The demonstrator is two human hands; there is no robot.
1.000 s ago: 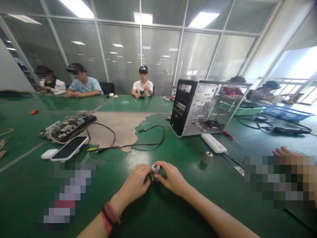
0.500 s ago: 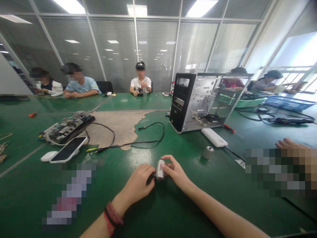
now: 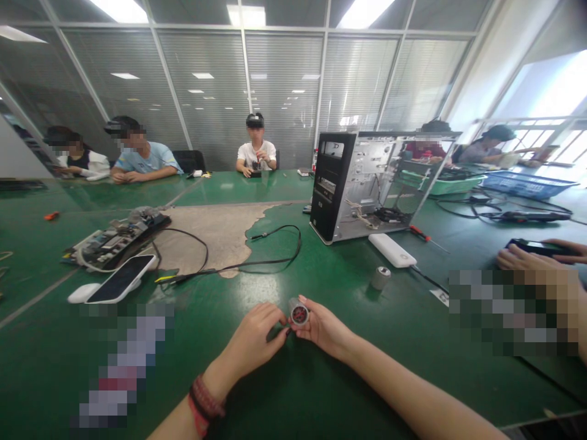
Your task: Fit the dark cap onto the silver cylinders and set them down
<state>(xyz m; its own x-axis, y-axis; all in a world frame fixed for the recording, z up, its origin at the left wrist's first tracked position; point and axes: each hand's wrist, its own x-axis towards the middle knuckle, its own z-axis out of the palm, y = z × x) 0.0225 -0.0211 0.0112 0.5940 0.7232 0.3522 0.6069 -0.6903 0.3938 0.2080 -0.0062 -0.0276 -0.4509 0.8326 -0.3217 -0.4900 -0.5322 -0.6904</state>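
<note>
My right hand (image 3: 321, 327) is closed around a small grey cylinder (image 3: 299, 313). The cylinder's round end faces me and shows red and black parts inside. Just left of it, my left hand (image 3: 263, 330) is curled with thumb and forefinger near each other. A small dark bit shows at its fingertips, too small to name. That wrist wears red and dark bands (image 3: 205, 400). Another grey cylinder (image 3: 380, 278), similar in size, stands on the green table to the right, in front of a white power bank (image 3: 392, 250).
An open computer case (image 3: 337, 189) stands ahead, with a red screwdriver (image 3: 422, 234) beside it. Left are a phone (image 3: 121, 279), a circuit board assembly (image 3: 117, 238) and a black cable (image 3: 257, 264). A co-worker's hands (image 3: 541, 260) hold a dark object at right; others sit across.
My right hand has turned the cylinder so its open end faces me. My left hand has stayed close beside it. At the right, the co-worker's hands and a dark object have come further into view.
</note>
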